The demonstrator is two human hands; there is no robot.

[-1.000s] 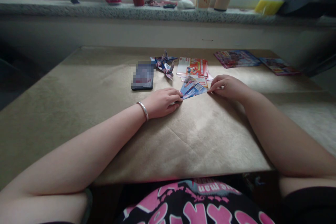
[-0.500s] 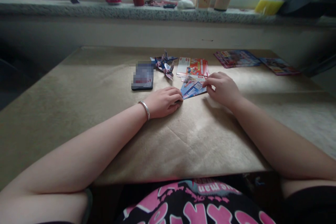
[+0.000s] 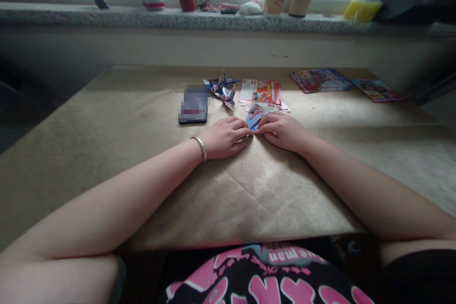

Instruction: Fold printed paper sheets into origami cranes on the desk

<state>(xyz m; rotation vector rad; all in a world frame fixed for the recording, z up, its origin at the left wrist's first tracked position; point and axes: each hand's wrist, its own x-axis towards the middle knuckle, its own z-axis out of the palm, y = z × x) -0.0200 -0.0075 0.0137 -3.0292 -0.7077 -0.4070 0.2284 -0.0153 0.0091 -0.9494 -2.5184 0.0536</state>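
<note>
One folded sheet: blue and printed, flat on the tan tabletop between the two hands; call this folded sheet the clock's centre. Its right part and near edge are covered by fingers, so its full outline cannot be made out.
Right hand: between three and four o'clock, low over the table, thumb and forefinger closed together on the sheet's near corner; the other fingers curl behind, partly hidden.
Right forearm: slants in from four o'clock, its elbow end cut off by the frame.
Left hand: at eight o'clock, palm down, fingers bent and side by side, tips on the sheet's left corner; whether the thumb grips from beneath, I cannot tell.
Left forearm: comes from between seven and eight, a silver bangle at the wrist.
Card pile: just past twelve, red and white, right behind the sheet; small print unreadable.
Folded paper figures: between ten and eleven, bunched, so their number is unclear.
Dark phone-like slab: between nine and ten, surface mostly pixelated.
Printed booklets: around two, well apart, partly pixelated.
Windowsill: across twelve, its bottles cropped above.
</note>
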